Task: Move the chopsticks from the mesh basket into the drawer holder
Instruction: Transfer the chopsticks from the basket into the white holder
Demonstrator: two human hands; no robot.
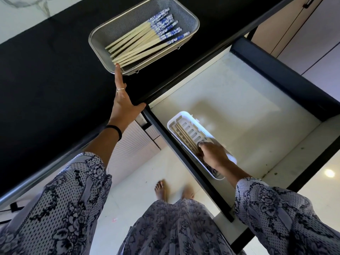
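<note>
A steel mesh basket point(191, 17) stands on the black counter and holds several bamboo chopsticks point(141, 41) with blue-and-white patterned ends. My left hand point(122, 102) lies flat on the counter, fingers straight, one fingertip touching the basket's near rim. In the open drawer lies a white slotted holder point(185, 116). A few chopsticks point(185, 138) rest inside it. My right hand point(213, 154) is over the holder's near half with fingers curled on those chopsticks, whose patterned ends show beneath the wrist.
The pulled-out drawer point(257, 92) has a pale floor and dark walls. The black counter point(46, 70) runs along the left. Cabinet doors point(303, 39) stand at the upper right. My bare feet point(161, 190) are on the tiled floor below the drawer's edge.
</note>
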